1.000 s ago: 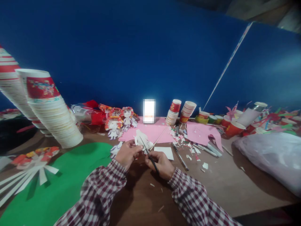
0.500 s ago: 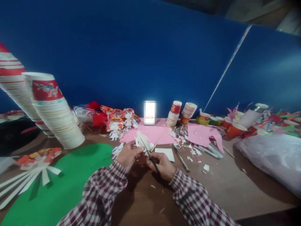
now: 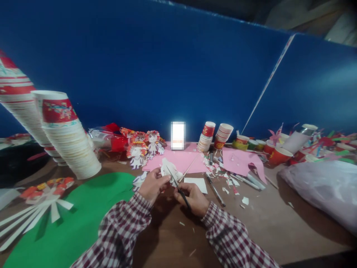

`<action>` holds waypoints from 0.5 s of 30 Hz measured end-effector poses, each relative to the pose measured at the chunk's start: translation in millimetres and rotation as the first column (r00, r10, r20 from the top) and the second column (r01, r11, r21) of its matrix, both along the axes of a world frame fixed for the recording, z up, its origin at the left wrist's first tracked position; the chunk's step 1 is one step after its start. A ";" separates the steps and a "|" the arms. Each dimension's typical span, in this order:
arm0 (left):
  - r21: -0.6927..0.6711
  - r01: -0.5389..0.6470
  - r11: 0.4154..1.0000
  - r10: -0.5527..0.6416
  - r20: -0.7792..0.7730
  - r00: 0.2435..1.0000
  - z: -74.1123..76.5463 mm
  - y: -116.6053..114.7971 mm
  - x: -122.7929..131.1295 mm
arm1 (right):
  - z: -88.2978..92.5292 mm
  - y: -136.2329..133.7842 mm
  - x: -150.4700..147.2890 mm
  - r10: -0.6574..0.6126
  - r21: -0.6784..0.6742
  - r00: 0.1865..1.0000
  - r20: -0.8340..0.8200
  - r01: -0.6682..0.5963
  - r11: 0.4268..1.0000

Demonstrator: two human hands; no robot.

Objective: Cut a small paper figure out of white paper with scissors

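My left hand (image 3: 152, 184) pinches a white paper cutout (image 3: 169, 169) by its lower left edge, above the table's middle. A pair of black-handled scissors (image 3: 182, 195) is in my right hand (image 3: 195, 198), fingers closed round the handles. The blades reach up and left across the paper; whether they are parted I cannot tell. Just right of the paper lies a blank white sheet (image 3: 196, 185). Several paper figures with drawn faces (image 3: 137, 158) stand or lie to the left of my hands, some with orange-red trim.
Tall stacks of paper cups (image 3: 69, 141) lean at the left above a green sheet (image 3: 92, 201). Pink paper (image 3: 181, 147) lies behind my hands. A pen (image 3: 216, 190), paper scraps and a plastic bag (image 3: 323, 190) are to the right. A blue partition (image 3: 167, 67) stands behind.
The paper cutout has turned and tilted slightly between my hands, against the scissors' blades. Both hands stay in nearly the same place; the view has shifted a little.
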State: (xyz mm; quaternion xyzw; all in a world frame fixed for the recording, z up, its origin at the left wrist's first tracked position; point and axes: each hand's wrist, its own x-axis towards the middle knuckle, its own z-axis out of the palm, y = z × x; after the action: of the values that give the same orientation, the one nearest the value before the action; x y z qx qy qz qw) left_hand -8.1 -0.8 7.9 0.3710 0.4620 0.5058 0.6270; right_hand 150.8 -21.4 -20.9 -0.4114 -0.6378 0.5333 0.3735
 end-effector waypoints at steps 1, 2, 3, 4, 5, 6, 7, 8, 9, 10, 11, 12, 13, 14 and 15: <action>-0.008 -0.008 1.000 0.008 -0.011 1.000 -0.2 0.3 -0.7 | 0.4 -0.3 -0.1 -0.001 -0.002 1.000 0.004 0.001 1.000; -0.018 -0.017 1.000 0.016 -0.021 1.000 -0.1 0.5 -1.4 | 0.8 -0.6 -0.1 0.001 -0.004 1.000 0.009 -0.001 1.000; -0.026 -0.025 0.999 0.025 -0.028 0.999 0.4 0.7 -2.3 | 1.0 -1.0 -0.2 0.004 -0.007 1.000 0.011 -0.004 1.000; -0.031 -0.033 0.999 0.032 -0.032 0.999 1.2 0.7 -3.1 | 1.0 -1.3 -0.2 0.010 -0.010 1.000 0.013 -0.010 1.000; -0.035 -0.039 0.999 0.038 -0.034 0.999 2.4 0.6 -3.9 | 0.8 -1.5 -0.1 0.016 -0.011 1.000 0.015 -0.016 1.000; -0.038 -0.044 0.998 0.043 -0.036 0.998 3.7 0.5 -4.6 | 0.5 -1.6 0.0 0.022 -0.010 1.000 0.017 -0.022 1.000; -0.039 -0.050 0.998 0.048 -0.037 0.998 5.1 0.4 -5.1 | 0.1 -1.6 0.2 0.028 -0.009 0.999 0.020 -0.028 1.000; -0.040 -0.054 0.998 0.053 -0.036 0.998 6.5 0.3 -5.5 | -0.3 -1.5 0.3 0.032 -0.004 0.999 0.021 -0.032 0.999; -0.040 -0.058 0.998 0.056 -0.035 0.998 7.8 0.2 -5.7 | -0.6 -1.4 0.4 0.035 0.003 0.999 0.022 -0.035 0.999; -0.042 -0.059 0.997 0.057 -0.032 0.998 8.8 0.1 -5.8 | -0.8 -1.4 0.4 0.036 0.010 0.999 0.022 -0.036 0.999; -0.043 -0.059 0.997 0.058 -0.028 0.998 9.6 0.0 -5.7 | -0.7 -1.4 0.4 0.037 0.013 0.999 0.020 -0.037 0.999; -0.045 -0.060 0.997 0.059 -0.024 0.998 10.0 0.0 -5.5 | -0.6 -1.5 0.3 0.035 0.011 0.999 0.018 -0.036 0.999; -0.047 -0.059 0.997 0.059 -0.019 0.998 10.2 -0.1 -5.2 | -0.3 -1.6 0.2 0.034 0.002 0.999 0.014 -0.034 0.999; -0.047 -0.061 0.997 0.061 -0.015 0.998 10.2 -0.2 -4.9 | 0.0 -1.8 0.0 0.032 -0.010 0.999 0.009 -0.032 0.999; -0.045 -0.068 0.997 0.068 -0.009 0.998 10.0 -0.3 -4.5 | 0.2 -2.0 -0.2 0.032 -0.024 0.999 0.001 -0.032 0.999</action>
State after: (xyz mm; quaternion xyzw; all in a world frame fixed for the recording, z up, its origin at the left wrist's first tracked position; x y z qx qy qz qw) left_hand -12.6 -1.1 17.9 0.3424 0.4881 0.5147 0.6161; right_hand 150.6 -23.3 -20.7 -0.4059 -0.6380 0.5467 0.3595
